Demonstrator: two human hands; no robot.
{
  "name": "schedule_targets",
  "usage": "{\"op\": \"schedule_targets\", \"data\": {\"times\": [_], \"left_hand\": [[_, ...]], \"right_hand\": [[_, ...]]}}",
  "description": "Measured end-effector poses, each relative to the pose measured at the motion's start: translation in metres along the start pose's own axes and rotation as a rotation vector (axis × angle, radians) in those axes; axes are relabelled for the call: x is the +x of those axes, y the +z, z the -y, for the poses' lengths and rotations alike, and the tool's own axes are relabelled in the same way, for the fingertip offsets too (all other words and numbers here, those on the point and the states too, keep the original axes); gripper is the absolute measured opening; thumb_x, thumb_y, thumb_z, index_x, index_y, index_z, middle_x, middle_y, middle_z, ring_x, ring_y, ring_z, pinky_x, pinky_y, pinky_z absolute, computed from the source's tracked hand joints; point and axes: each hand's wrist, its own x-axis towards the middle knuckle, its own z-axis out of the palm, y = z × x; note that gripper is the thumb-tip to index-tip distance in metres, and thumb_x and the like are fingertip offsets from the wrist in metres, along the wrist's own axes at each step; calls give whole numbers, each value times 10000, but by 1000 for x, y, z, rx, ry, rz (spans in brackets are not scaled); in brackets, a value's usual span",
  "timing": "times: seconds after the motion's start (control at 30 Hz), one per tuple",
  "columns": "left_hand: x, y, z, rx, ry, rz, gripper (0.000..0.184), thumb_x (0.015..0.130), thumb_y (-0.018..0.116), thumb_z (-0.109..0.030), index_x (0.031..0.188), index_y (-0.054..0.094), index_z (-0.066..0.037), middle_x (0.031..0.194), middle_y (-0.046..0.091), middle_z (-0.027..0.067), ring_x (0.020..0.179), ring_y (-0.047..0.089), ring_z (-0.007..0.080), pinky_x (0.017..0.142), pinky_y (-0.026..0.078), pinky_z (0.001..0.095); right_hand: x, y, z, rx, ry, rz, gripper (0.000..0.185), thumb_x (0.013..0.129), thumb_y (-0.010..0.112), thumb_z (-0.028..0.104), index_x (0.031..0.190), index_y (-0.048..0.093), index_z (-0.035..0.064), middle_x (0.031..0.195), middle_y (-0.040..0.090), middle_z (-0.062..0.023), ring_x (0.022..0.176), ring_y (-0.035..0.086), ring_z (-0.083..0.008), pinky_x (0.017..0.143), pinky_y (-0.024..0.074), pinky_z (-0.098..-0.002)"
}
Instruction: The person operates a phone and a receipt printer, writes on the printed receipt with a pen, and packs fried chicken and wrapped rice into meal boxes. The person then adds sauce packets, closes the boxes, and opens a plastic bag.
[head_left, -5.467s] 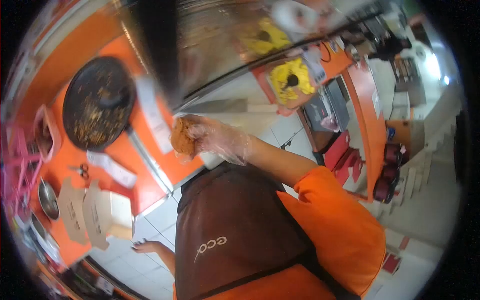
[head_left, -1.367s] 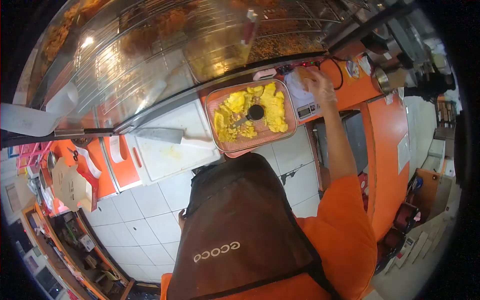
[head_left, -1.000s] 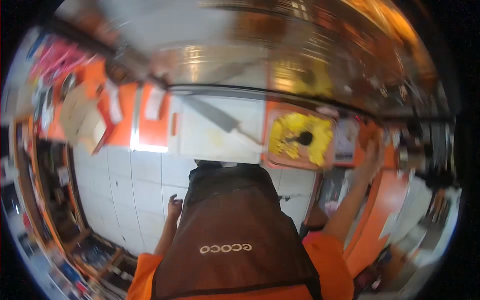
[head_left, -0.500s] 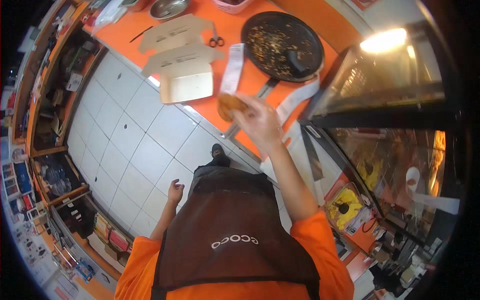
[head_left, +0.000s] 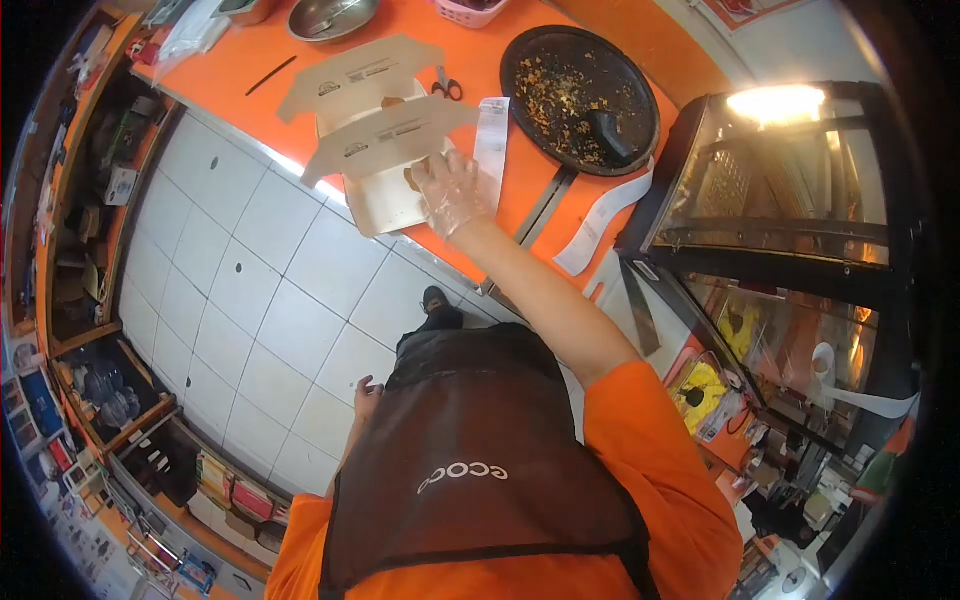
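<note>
My right hand [head_left: 450, 192], in a clear plastic glove, reaches into the right side of the nearer open cardboard box [head_left: 376, 203]. Its fingers close on a brown piece of fried food [head_left: 411, 179], mostly hidden by the hand. Behind that box stands a second open cardboard box [head_left: 352, 80], partly covered by the nearer one's raised lid; a brown piece [head_left: 391, 101] shows inside it. My left hand [head_left: 368, 396] hangs low beside the apron, away from the table, with nothing in it and its fingers loosely apart.
A round dark pan [head_left: 560, 75] with crumbs and a black handle lies on the orange table [head_left: 230, 95]. Around it are a paper receipt [head_left: 491, 140], scissors [head_left: 447, 86], a metal bowl [head_left: 325, 18] and a pink basket [head_left: 470, 12]. A lit glass cabinet [head_left: 770, 180] stands at right.
My right hand has moved left with the fried piece, from above the table's edge near the receipt into the nearer box. The left hand still hangs down, slightly lower. The view has shifted somewhat.
</note>
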Motion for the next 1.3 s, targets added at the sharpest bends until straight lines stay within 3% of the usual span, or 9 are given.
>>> {"op": "schedule_targets", "data": {"times": [0.2,0.4,0.6,0.67,0.8,0.9,1.03,1.17,1.3], "left_hand": [[15,-15,-45,148,23,37,561,904,707,-220,1407,532,-46,1093,719,189,939,702,264,823,564,385],[33,-25,-122,102,-29,68,556,894,706,-208,1397,538,-38,1081,710,155,805,666,188,696,543,336],[63,-6,-116,143,16,154,577,898,698,-198,1416,505,-32,1098,711,163,784,670,206,694,557,340],[59,4,-133,182,-13,239,579,915,682,-215,1427,481,-35,1132,709,186,888,696,251,746,582,361],[52,30,-154,230,-61,290,593,920,667,-198,1441,451,-18,1026,745,180,883,702,234,739,581,354],[51,51,-136,235,8,251,566,888,690,-216,1394,525,-26,934,771,132,741,704,204,714,569,344],[40,80,-127,481,90,316,533,885,684,-244,1366,564,-50,979,772,166,992,742,293,893,565,393],[9,122,-135,646,183,324,516,882,689,-278,1339,587,-61,963,768,169,968,739,311,889,566,409],[-15,189,-125,722,344,386,516,883,701,-331,1303,610,-45,932,757,199,954,734,350,892,561,430]], "right_hand": [[-41,-31,6,282,33,-78,510,878,704,236,1375,590,211,1341,532,-114,1315,439,-338,1077,369,-519],[-109,-42,-12,575,1,-433,387,874,715,192,1259,690,166,1184,636,-134,1125,601,-335,968,487,-465],[-217,-9,-54,650,390,-506,287,887,673,49,1172,702,58,1149,662,-152,1021,633,-312,906,524,-418],[-248,-8,-64,730,484,-583,245,905,666,-4,1148,688,17,1140,639,-109,917,642,-229,747,545,-300],[-305,-4,-81,602,721,-523,222,927,658,16,1147,681,21,1058,597,-102,859,627,-223,746,535,-313],[-342,-14,-84,479,819,-480,222,924,650,12,1143,680,22,1030,588,-102,847,629,-226,748,535,-323],[-417,-1,-97,356,834,-550,238,911,633,5,1145,676,13,1037,602,-110,834,629,-232,749,536,-335],[-526,33,-108,535,930,-722,262,902,626,3,1161,668,9,1041,615,-122,825,624,-233,743,535,-342],[-655,75,-104,415,1064,-715,239,906,640,8,1143,667,13,1026,616,-124,814,622,-226,717,528,-336]]}}
